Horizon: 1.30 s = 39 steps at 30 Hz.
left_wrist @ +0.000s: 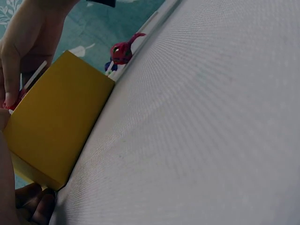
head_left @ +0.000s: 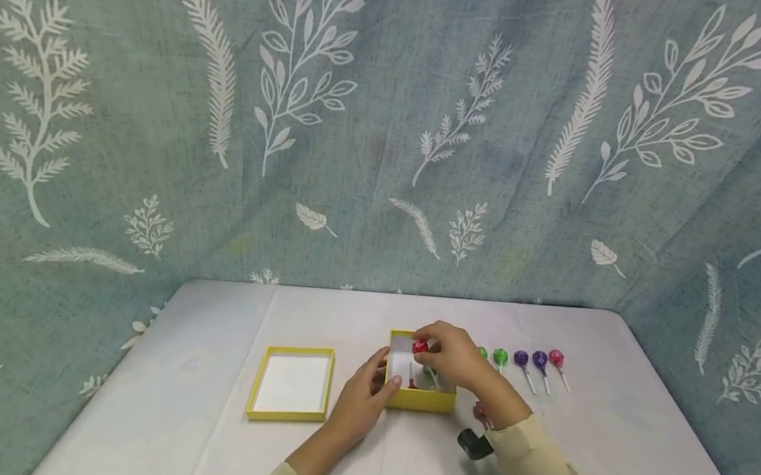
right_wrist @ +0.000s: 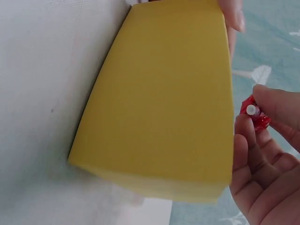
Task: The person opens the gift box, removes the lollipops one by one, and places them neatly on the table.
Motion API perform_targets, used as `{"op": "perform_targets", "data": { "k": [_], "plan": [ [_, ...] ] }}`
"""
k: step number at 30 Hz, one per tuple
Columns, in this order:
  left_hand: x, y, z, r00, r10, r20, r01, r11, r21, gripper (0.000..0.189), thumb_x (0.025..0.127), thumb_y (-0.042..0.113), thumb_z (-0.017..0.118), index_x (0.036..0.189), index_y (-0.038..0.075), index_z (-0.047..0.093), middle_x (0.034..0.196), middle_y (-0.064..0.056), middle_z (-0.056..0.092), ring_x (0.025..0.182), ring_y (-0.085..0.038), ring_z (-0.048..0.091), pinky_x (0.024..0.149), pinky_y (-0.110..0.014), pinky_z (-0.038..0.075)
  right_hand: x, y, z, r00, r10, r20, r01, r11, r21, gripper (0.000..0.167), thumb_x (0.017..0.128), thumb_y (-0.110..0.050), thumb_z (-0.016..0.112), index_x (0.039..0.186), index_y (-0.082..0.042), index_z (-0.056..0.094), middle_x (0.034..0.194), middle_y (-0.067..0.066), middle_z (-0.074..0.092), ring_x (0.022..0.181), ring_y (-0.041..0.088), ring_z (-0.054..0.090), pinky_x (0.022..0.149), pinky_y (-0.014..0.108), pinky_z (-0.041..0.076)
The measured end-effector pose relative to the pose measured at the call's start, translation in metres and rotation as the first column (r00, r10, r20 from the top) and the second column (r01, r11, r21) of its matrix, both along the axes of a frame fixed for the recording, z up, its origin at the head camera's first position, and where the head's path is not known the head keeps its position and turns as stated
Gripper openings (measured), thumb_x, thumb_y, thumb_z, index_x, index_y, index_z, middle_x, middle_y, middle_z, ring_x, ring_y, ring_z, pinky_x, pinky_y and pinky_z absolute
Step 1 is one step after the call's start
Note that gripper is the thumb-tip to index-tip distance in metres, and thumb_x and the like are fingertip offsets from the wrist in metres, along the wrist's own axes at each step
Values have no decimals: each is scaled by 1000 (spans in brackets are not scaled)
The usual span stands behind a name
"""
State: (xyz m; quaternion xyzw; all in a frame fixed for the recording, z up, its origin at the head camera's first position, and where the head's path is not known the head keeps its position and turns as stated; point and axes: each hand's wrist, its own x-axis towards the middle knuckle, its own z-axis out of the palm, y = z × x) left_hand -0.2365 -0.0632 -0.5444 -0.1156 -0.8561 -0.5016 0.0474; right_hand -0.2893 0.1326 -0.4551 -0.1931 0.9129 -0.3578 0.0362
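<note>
A yellow box [head_left: 420,401] with a white inside stands open-topped on the table. My left hand [head_left: 359,395] grips its left front corner, thumb at the front rim and fingers along the left side. Over the box, my right hand [head_left: 457,357] pinches a red lollipop [head_left: 420,347] between thumb and fingers. The right wrist view shows that lollipop [right_wrist: 262,123] end-on, its white stick pointing toward the camera. Inside the box lie a green lollipop [head_left: 427,370] and another with a white stick, partly hidden by the front wall.
A yellow-rimmed lid [head_left: 287,418] lies left of the box, white inside up. To the right, green [head_left: 500,356], purple [head_left: 521,358] and pink [head_left: 556,357] lollipops form a row. A red lollipop [head_left: 480,412] lies by my right wrist. Patterned cloth [head_left: 377,150] hangs behind the table.
</note>
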Motion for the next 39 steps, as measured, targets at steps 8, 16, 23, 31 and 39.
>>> {"op": "perform_targets", "data": {
  "k": [8,16,23,31,39],
  "plan": [
    [-1,0,-1,1000,3,-1,-3,1000,-10,67,97,54,48,153,20,31,138,-11,50,111,-24,58,92,-43,48,11,18,2,999,-30,14,31,997,-74,28,86,-13,76,114,-14,71,99,-7,63,83,12,59,69,31,53],
    [-2,1,0,1000,11,4,-11,1000,-17,64,98,48,52,153,21,31,137,-9,50,110,-21,58,93,-42,47,25,43,11,999,-27,40,32,990,-138,25,87,-12,74,111,-18,71,100,-2,64,79,15,60,63,32,51],
    [-2,0,-1,1000,13,9,-13,1000,-17,65,98,50,51,153,22,31,137,-9,50,109,-20,58,92,-42,47,26,61,4,993,-80,91,91,988,-122,27,87,-12,74,114,-14,69,91,3,62,75,19,56,60,33,50],
    [-1,0,-3,1000,15,7,-15,1000,-21,69,96,57,48,153,22,32,138,-8,50,110,-21,57,93,-43,47,32,76,-2,988,-103,115,116,987,-114,31,87,-14,74,116,-9,68,92,2,64,75,19,58,63,32,52],
    [0,0,-2,1000,26,6,-26,999,-37,70,95,59,48,152,23,32,138,-7,50,109,-20,57,92,-43,47,38,88,-12,990,-110,94,121,984,-128,26,85,-14,76,110,-12,70,99,0,65,80,16,59,63,31,51]
  ]
}}
